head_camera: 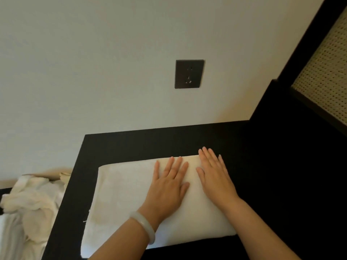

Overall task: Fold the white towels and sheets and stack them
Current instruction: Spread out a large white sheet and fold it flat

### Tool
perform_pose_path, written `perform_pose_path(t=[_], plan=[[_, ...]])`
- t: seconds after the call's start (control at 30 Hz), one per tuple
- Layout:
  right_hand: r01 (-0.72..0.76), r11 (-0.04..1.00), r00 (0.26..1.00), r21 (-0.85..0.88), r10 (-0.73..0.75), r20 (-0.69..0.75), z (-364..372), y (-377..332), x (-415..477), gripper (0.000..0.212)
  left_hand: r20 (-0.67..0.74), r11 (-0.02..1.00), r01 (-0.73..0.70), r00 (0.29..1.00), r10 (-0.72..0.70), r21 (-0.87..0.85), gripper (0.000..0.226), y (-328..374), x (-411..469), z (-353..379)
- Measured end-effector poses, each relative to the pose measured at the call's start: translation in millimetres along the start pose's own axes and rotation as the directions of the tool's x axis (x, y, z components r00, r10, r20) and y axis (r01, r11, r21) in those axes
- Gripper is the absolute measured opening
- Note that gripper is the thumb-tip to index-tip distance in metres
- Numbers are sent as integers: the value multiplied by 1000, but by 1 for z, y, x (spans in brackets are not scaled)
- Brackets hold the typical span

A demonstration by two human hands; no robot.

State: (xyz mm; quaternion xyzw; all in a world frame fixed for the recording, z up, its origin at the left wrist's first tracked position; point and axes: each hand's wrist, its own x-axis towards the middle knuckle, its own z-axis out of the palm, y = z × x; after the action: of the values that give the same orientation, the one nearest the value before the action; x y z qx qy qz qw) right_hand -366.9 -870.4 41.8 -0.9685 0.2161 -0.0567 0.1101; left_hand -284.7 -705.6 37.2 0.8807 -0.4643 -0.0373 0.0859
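A folded white towel (120, 196) lies flat on the black tabletop (262, 175), its long side running left to right. My left hand (169, 184) presses flat on the towel's right half, fingers straight and spread. My right hand (214, 173) lies flat beside it on the towel's right end, with its fingertips reaching past the far edge onto the table. A pale bangle sits on my left wrist. At the lower left, off the table, a heap of crumpled white towels and sheets (32, 201) is piled up.
A pale wall stands right behind the table, with a dark socket plate (189, 74) above the towel. A dark frame with a woven cane panel (326, 72) rises at the right. Bare black tabletop stretches right of the towel.
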Motion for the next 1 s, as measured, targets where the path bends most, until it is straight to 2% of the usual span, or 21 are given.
perform_pose_path(t=[0.1, 0.17, 0.27, 0.33, 0.4, 0.43, 0.57, 0.67, 0.73, 0.8, 0.87, 0.93, 1.0], plan=[[-27, 999, 993, 27, 24, 116, 5, 0, 11, 57, 11, 999, -8, 1000, 8, 33, 64, -15, -5, -1], [-29, 998, 992, -55, 35, 121, 5, 1, 12, 56, 4, 999, 29, 1000, -29, 28, 65, -25, -10, -3], [-30, 978, 998, -206, 43, 55, -7, -17, 27, 54, 10, 994, 103, 995, -104, 45, 67, -43, -20, -6], [83, 980, 997, -180, -79, 25, -6, -44, 38, 52, 20, 993, 112, 993, -113, 24, 65, -49, -25, -9], [224, 973, 973, -51, -220, 75, 3, -76, 40, 47, 11, 994, 102, 995, -101, -26, 59, -54, -23, -14], [242, 970, 964, 3, -241, 110, 9, -88, 38, 45, -3, 993, 107, 994, -108, -39, 55, -58, -20, -18], [169, 986, 982, 8, -169, 79, 25, -97, 30, 45, 14, 971, 238, 971, -238, -29, 50, -96, -20, -28], [155, 988, 982, -6, -153, 111, 22, -97, 30, 47, -7, 962, 274, 962, -274, 6, 51, -124, -39, -27], [133, 990, 981, -41, -126, 147, 17, -105, 33, 47, -14, 934, 353, 935, -355, -59, 50, -138, -52, -28], [124, 987, 981, -101, -107, 163, 12, -120, 35, 50, 15, 884, 428, 901, -433, -187, 47, -149, -59, -29], [227, 970, 968, -89, -214, 134, 10, -145, 36, 53, 26, 792, 494, 853, -521, -357, 44, -155, -61, -35], [438, 899, 889, -13, -432, 150, 15, -175, 35, 55, -21, 608, 537, 739, -674, -585, 43, -157, -68, -42], [564, 824, 796, 52, -559, 232, 27, -201, 31, 56, -23, 414, 516, 605, -796, -749, 40, -156, -86, -46]])
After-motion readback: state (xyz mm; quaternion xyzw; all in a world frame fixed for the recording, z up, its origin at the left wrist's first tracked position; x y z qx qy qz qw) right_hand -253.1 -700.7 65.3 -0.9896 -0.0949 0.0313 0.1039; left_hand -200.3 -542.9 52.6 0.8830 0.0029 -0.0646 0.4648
